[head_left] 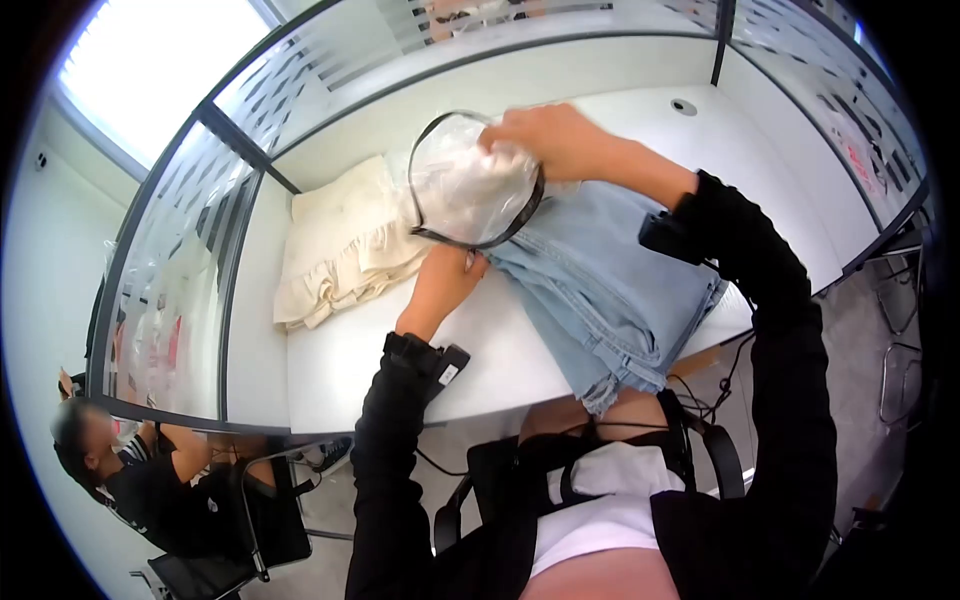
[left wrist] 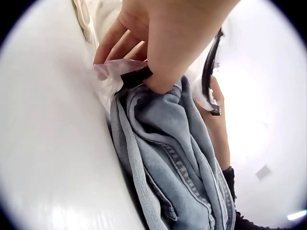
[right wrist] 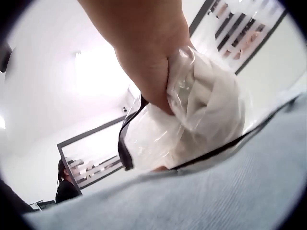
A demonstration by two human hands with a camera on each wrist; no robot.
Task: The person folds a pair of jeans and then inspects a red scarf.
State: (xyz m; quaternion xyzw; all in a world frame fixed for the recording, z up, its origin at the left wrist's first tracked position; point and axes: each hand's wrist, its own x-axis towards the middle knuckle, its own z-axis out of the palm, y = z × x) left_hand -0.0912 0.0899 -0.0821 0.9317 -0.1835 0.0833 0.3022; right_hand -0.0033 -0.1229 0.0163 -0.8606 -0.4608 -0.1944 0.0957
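A clear plastic bag (head_left: 465,185) with a black edging strip round its mouth is held up over the desk, its mouth spread wide. My left hand (head_left: 445,285) pinches the black edging low down; in the left wrist view the thumb lies over the strip (left wrist: 136,76) with the fingers behind it. At the top right, my right hand (head_left: 560,140) grips the bunched plastic, and its fingertips are hidden in the folds in the right wrist view. Folded light-blue jeans (head_left: 610,280) lie right beside the bag. To its left lies a folded cream garment (head_left: 350,245) with a ruffle.
The white desk (head_left: 470,370) has low partitions (head_left: 620,65) at the back and sides. One end of the jeans hangs over the front edge. A round cable hole (head_left: 684,107) is at the back right. Another person (head_left: 170,490) sits at the lower left.
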